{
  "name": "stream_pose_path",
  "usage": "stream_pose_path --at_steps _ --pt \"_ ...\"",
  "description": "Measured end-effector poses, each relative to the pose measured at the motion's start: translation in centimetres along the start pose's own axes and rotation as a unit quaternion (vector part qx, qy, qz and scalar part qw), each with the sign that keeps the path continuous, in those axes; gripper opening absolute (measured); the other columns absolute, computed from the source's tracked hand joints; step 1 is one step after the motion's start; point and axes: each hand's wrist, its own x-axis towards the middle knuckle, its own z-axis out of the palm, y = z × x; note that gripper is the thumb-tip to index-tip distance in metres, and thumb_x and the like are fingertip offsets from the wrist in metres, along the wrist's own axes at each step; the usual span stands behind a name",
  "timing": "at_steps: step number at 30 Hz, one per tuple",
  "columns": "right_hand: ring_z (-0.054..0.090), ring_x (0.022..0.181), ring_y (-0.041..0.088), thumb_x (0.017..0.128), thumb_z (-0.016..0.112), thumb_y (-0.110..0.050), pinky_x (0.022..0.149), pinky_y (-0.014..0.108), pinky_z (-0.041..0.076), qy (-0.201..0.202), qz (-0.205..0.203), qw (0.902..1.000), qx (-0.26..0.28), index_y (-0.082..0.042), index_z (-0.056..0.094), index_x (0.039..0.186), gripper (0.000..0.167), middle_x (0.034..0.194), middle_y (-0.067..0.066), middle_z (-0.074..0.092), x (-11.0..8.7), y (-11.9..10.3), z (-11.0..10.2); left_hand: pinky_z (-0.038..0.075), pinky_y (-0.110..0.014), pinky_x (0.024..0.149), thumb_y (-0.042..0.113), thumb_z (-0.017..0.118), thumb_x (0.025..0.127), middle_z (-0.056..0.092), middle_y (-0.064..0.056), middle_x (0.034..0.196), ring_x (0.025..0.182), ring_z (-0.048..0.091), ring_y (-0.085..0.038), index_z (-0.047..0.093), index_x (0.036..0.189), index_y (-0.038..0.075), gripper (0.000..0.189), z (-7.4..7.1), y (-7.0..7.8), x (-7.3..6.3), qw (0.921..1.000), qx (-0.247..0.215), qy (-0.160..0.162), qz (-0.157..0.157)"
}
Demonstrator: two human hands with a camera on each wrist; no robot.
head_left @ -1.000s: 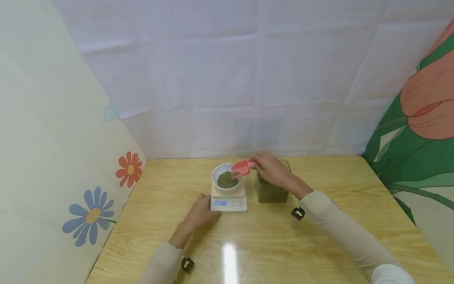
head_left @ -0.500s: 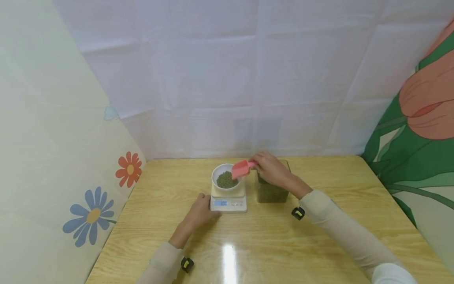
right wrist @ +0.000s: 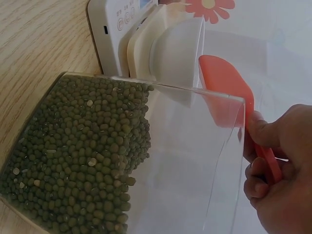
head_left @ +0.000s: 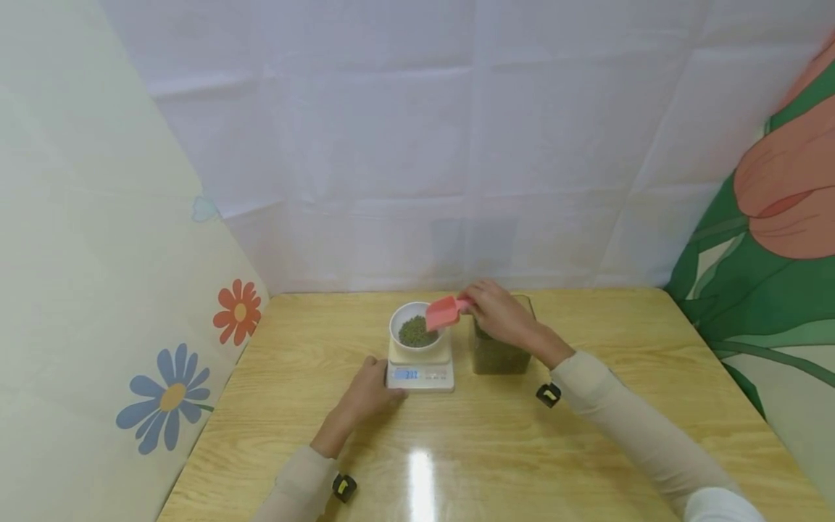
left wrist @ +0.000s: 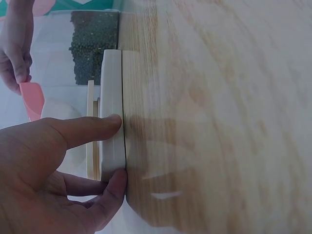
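Observation:
My right hand pinches the handle of a pink scoop, which tilts down over the right rim of a white bowl. Green mung beans are heaped in the bowl, which stands on a white kitchen scale with a lit display. At the scale's front left corner is my left hand; its thumb lies on the front edge and its curled fingers hold the side. Beneath my right hand a clear square container is partly filled with mung beans.
A wooden table carries everything. Behind it hangs a white cloth. Flower-patterned panels close off the left and right sides. Each forearm has a small black device near the wrist.
Beans visible at the scoop's lip a second ago have gone into the bowl. The number on the scale's display has changed. Both hands stay almost in place.

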Motion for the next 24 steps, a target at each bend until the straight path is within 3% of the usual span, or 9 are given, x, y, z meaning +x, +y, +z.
stream_pose_path --at_steps 24 --pt "0.068 0.116 0.038 0.102 0.069 -0.012 0.101 0.054 0.058 0.042 -0.01 0.999 0.011 0.001 0.074 0.12 0.022 0.122 0.018 0.075 -1.4 0.2 -1.1 0.059 -0.043 0.087 0.014 0.089 0.082 0.056 -0.015 0.11 0.093 0.054 -0.023 0.067 0.131 -0.006 0.058 0.0 -0.1 0.0 0.9999 -0.014 -0.008 -0.005"
